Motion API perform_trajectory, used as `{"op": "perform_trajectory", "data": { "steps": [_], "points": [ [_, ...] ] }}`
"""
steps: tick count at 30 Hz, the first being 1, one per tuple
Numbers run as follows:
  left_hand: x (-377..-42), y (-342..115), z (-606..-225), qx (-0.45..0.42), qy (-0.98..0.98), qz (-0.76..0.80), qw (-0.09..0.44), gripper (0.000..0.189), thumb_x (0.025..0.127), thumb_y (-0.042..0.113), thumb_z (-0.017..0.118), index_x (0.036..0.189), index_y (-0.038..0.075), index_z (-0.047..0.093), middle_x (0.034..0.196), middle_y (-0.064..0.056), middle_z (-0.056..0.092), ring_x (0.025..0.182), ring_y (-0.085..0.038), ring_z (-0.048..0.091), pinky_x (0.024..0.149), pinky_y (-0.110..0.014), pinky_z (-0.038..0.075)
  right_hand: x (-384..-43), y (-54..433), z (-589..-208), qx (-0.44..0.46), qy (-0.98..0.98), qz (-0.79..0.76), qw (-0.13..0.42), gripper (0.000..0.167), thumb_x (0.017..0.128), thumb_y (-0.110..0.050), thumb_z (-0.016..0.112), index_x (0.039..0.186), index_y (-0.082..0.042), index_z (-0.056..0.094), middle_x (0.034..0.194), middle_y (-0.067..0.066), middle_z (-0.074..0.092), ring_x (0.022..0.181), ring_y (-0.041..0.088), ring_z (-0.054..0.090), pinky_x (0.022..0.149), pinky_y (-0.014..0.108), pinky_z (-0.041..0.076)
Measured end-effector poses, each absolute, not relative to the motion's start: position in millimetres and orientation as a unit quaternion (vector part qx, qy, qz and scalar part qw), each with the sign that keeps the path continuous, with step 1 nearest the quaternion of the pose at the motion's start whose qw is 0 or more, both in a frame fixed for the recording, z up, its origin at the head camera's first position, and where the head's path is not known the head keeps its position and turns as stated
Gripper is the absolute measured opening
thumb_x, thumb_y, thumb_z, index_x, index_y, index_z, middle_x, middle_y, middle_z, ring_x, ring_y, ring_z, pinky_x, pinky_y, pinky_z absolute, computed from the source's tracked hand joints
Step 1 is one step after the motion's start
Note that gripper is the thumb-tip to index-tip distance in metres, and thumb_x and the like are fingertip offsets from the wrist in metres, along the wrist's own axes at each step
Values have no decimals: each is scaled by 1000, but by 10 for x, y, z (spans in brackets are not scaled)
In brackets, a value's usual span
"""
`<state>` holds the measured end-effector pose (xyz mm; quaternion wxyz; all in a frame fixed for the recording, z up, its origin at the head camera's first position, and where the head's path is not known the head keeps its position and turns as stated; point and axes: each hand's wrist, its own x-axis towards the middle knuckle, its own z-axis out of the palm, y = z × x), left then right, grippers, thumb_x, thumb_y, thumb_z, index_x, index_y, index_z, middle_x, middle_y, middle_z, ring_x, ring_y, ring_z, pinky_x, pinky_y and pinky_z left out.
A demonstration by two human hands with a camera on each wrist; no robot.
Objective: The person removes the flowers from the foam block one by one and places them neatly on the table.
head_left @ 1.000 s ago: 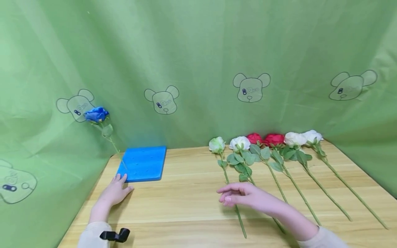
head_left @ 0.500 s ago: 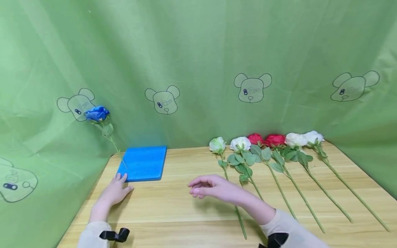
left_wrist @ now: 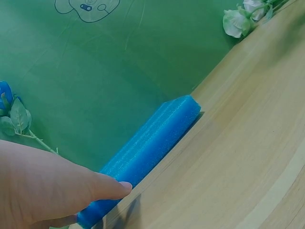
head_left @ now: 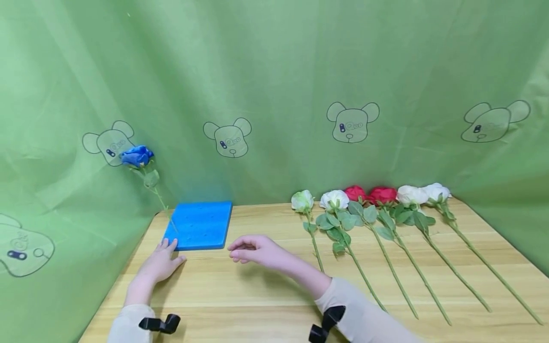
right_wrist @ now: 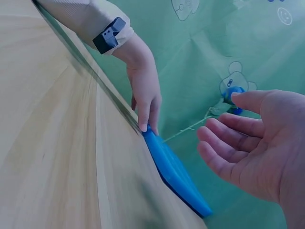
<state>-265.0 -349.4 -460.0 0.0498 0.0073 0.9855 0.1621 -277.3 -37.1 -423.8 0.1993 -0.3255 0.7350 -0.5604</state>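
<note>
A flat blue foam board (head_left: pixel 199 226) lies at the back left of the table. One blue rose (head_left: pixel 137 156) stands in its left part, leaning left on its stem. My left hand (head_left: pixel 157 266) rests at the board's near left corner, fingertips touching it with the fingers extended. In the left wrist view the thumb (left_wrist: pixel 112 187) lies against the board's side. My right hand (head_left: pixel 259 251) hovers over the table just right of the board, fingers loosely bent and holding nothing; the right wrist view shows its palm (right_wrist: pixel 267 157) bare.
Several artificial roses lie in a row on the right: a pale green one (head_left: pixel 302 201), a white one (head_left: pixel 334 200), red ones (head_left: pixel 383 195) and more white ones (head_left: pixel 436 191). Their stems point toward the near edge. A green curtain (head_left: pixel 274 95) hangs behind the wooden table (head_left: pixel 223 295).
My right hand has moved left, from above the rose stems to beside the blue board. The left hand and the blue rose have stayed in place.
</note>
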Motion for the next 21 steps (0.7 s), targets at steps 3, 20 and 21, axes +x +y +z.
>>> {"op": "perform_trajectory", "data": {
  "steps": [3,20,21],
  "points": [
    [-2651,-3499,-4610,8,986,161,46,68,100,34,50,149,-8,27,153,-40,12,142,-56,12,115,-67,19,-2831,-530,-4278,-307,738,-570,189,30,97,-22,61,120,-4,64,109,12,71,96,17,69,91,40,57],
    [-2664,-3522,-4606,6,985,166,46,69,100,35,50,148,-9,28,153,-41,12,142,-56,12,114,-67,20,-3244,-1218,-4459,-213,720,-647,130,30,96,-18,61,118,3,63,107,18,69,104,37,66,91,44,57],
    [-2669,-3520,-4607,5,985,165,47,69,100,36,50,149,-8,28,153,-40,12,142,-56,12,114,-67,20,-3275,-1256,-4474,-209,718,-651,128,30,96,-18,62,118,3,63,106,17,69,104,36,66,91,43,57]
  ]
}}
